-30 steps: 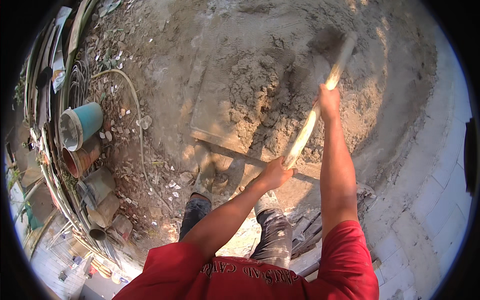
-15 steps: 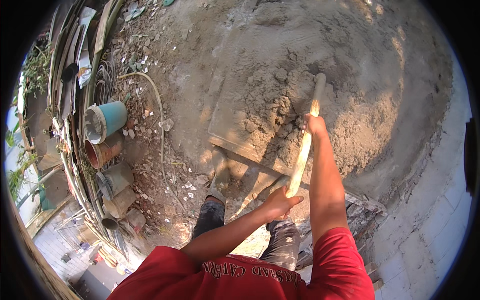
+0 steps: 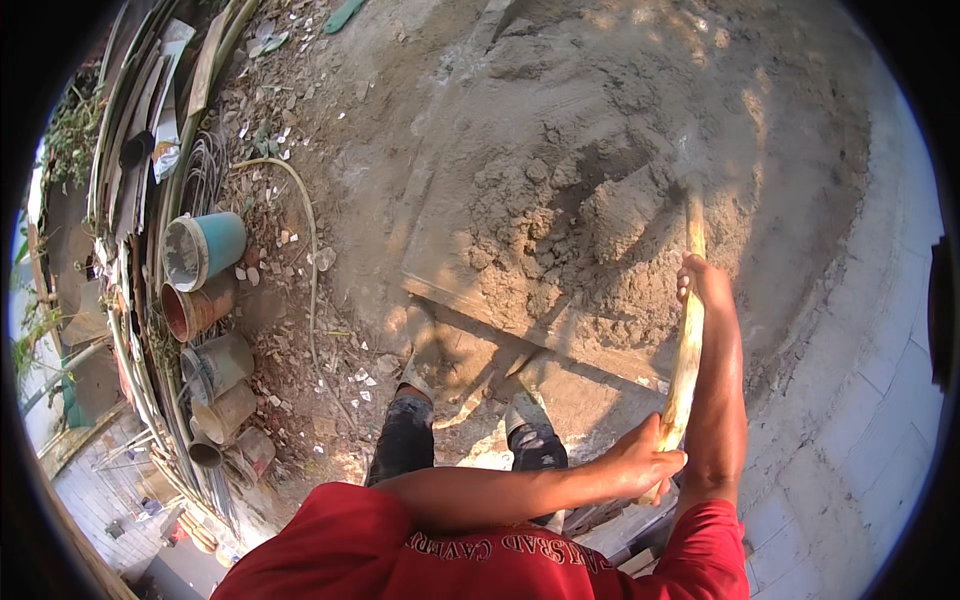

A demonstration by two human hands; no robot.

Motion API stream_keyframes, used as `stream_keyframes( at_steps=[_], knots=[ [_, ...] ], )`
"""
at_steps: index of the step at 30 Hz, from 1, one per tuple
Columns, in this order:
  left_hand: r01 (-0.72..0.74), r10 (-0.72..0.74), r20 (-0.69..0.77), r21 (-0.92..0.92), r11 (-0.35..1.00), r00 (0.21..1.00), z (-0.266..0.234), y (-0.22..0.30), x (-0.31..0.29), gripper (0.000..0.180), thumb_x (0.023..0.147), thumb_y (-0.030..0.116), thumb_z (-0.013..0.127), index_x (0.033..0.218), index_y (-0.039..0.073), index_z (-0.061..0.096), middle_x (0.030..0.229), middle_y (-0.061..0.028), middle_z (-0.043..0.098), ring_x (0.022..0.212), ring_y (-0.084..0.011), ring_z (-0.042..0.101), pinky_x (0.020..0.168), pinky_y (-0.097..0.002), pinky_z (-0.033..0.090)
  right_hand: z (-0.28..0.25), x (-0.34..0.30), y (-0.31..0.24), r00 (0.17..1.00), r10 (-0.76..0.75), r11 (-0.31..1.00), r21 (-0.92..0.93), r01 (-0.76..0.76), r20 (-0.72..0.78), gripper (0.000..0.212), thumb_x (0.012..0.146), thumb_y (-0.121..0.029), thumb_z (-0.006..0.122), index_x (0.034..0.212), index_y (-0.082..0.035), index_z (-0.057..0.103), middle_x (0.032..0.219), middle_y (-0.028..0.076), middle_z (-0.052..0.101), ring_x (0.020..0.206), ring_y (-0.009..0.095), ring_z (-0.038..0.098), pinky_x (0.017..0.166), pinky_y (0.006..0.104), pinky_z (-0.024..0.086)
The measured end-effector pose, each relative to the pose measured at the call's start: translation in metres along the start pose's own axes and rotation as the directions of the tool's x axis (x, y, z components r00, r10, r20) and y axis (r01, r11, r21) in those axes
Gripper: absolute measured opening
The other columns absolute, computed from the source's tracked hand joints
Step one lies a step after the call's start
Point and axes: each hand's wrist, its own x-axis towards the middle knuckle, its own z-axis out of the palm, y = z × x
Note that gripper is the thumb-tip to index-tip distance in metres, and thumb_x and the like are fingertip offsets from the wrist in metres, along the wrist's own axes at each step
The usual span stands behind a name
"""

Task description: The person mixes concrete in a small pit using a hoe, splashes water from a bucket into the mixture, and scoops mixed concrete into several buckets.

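Both my hands grip the pale wooden handle of a hoe (image 3: 684,370). My right hand (image 3: 707,280) is wrapped round the handle farther up, arm stretched forward. Nearer my body, my left hand (image 3: 643,458) is closed round its lower end, the forearm crossing in front of me. The far end of the handle is grey with mortar, and the hoe's blade is hidden in the heap. That heap of wet grey mortar (image 3: 560,270) is lumpy, with a dark hollow left of the handle's far end. It lies on a flat mortar-smeared slab behind a low edge.
My boots (image 3: 424,365) stand just below the slab's front edge (image 3: 490,312). To the left are a blue bucket (image 3: 222,245), several other dirty buckets, a hose (image 3: 308,210) and stacked boards and poles (image 3: 125,150). A pale block wall (image 3: 890,400) runs along the right.
Both hands and the hoe handle have moved right, the left hand also nearer my body. A larger lump of mortar now stands beside the handle's far end. My right leg has shifted left.
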Motion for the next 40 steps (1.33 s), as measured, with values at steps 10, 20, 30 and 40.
stream_keyframes(
  at_steps=[10, 20, 30, 40],
  knots=[
    [-0.259, 0.461, -0.099, 0.716, 0.648, 0.882, -0.199, -0.111, 0.086, 0.051, 0.084, 0.031, 0.071, 0.125, 0.004, 0.058, 0.087, -0.0167, 0.068, 0.08, -0.0263, 0.068, 0.071, -0.0378, 0.051, 0.073, -0.037, 0.032, 0.708, -0.657, 0.744, -0.378, 0.551, -0.26, 0.028, 0.095, -0.019, 0.063, 0.105, -0.002, 0.044, 0.069, 0.006, 0.056, 0.05, 0.015, 0.057, 0.043, 0.0319, 0.047],
    [0.064, 0.025, -0.383, 0.219, 0.974, 0.923, -0.182, -0.073, 0.069, 0.05, 0.086, 0.019, 0.069, 0.127, -0.002, 0.05, 0.08, -0.0074, 0.059, 0.054, -0.0165, 0.055, 0.05, -0.0341, 0.047, 0.082, 0.177, 0.151, 0.979, -0.187, 0.764, -0.639, 0.09, -0.086, 0.022, 0.089, -0.018, 0.062, 0.087, 0.003, 0.058, 0.065, 0.009, 0.059, 0.055, 0.02, 0.061, 0.05, 0.0372, 0.05],
    [-0.186, 0.201, 0.023, -0.292, 0.938, 0.979, -0.005, 0.051, -0.035, 0.023, 0.092, 0.016, 0.063, 0.106, 0.004, 0.049, 0.084, -0.0036, 0.054, 0.069, -0.0132, 0.057, 0.054, -0.0331, 0.052, 0.073, 0.023, 0.017, 0.975, 0.192, 0.98, -0.079, -0.184, 0.112, 0.009, 0.095, -0.01, 0.051, 0.099, -0.002, 0.049, 0.067, 0.005, 0.051, 0.049, 0.016, 0.05, 0.041, 0.0285, 0.047],
    [-0.171, 0.267, 0.038, 0.851, 0.496, 0.963, -0.115, -0.083, -0.159, 0.073, 0.091, 0.05, 0.066, 0.142, 0.009, 0.033, 0.137, -0.02, 0.054, 0.12, -0.034, 0.059, 0.1, -0.0512, 0.044, 0.083, -0.131, 0.042, 0.815, -0.538, 0.842, -0.189, 0.506, -0.213, 0.023, 0.093, -0.021, 0.062, 0.107, -0.004, 0.054, 0.066, 0.013, 0.059, 0.044, 0.025, 0.057, 0.043, 0.0394, 0.051]
  ],
)
